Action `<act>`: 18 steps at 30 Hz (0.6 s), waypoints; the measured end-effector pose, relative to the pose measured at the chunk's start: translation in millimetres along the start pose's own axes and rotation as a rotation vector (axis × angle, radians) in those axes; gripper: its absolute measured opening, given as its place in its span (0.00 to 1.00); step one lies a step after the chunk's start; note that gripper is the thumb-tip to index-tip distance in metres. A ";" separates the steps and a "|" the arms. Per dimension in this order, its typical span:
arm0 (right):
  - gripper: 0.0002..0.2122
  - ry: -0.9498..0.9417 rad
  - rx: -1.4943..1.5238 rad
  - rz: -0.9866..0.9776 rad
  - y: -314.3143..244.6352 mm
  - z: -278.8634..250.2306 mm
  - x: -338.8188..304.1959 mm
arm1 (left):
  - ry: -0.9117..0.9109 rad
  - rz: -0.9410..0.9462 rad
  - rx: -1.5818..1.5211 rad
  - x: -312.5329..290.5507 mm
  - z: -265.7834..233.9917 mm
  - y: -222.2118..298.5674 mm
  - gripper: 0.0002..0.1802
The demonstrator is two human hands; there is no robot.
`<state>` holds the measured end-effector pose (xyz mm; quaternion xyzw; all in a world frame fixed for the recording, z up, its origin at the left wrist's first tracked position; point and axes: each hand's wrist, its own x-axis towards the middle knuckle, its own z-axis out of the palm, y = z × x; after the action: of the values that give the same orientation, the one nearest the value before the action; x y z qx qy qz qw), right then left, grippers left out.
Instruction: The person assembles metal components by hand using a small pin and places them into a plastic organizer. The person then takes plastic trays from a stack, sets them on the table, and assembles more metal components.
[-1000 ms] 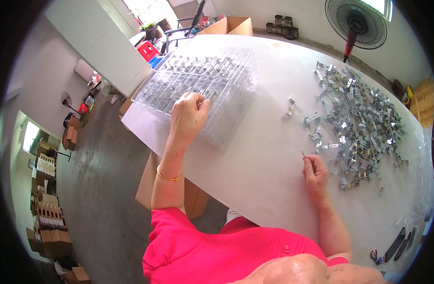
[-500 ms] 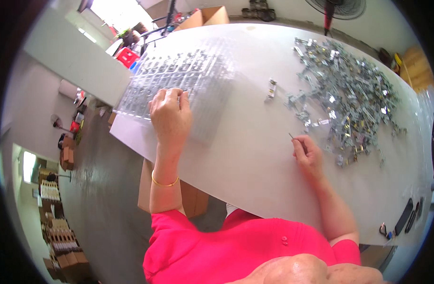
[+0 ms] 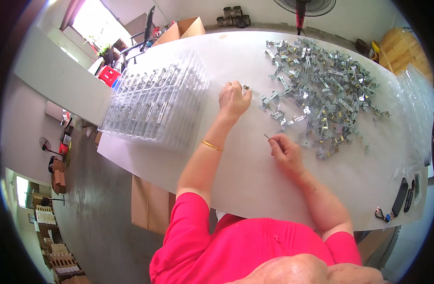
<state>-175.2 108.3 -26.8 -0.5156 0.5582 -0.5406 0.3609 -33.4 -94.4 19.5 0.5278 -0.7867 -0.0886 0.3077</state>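
In the head view, we see the fingers of the right hand (image 3: pixel 286 152) narrowly pinching a thin rod (image 3: pixel 266 136) over the pale, smooth worktop (image 3: pixel 240 175).
Its straight long axis slants, free tip leftward and toward the far side. The left hand (image 3: pixel 234 100) bunches its fingers beside a small metal part (image 3: pixel 245 87); we cannot tell whether they grip it. Clear plastic trays (image 3: pixel 187 116) stand stacked left; angular, shiny brackets (image 3: pixel 328 92) heap right.

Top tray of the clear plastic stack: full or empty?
Not empty: metal parts lie in rows in the top tray; whether every compartment is filled, I cannot tell.
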 end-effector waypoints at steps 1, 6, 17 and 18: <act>0.05 -0.016 -0.016 0.011 -2.1 -0.1 0.7 | 0.014 -0.003 0.004 5.0 10.0 -3.4 0.18; 0.05 -0.021 -0.014 -0.018 3.4 -0.4 1.2 | -0.135 -0.053 0.159 18.6 38.0 -5.4 0.21; 0.05 -0.003 0.024 0.060 -5.3 0.1 -4.0 | -0.253 -0.279 -0.414 -15.2 -11.3 -20.1 0.18; 0.05 0.005 0.022 0.070 -4.0 -0.5 -4.9 | -0.378 -0.338 -0.823 -21.7 -12.9 -21.4 0.18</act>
<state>-173.9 113.6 -23.5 -0.4904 0.5709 -0.5349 0.3841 -3.9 -82.0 11.3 0.4572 -0.6317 -0.5356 0.3242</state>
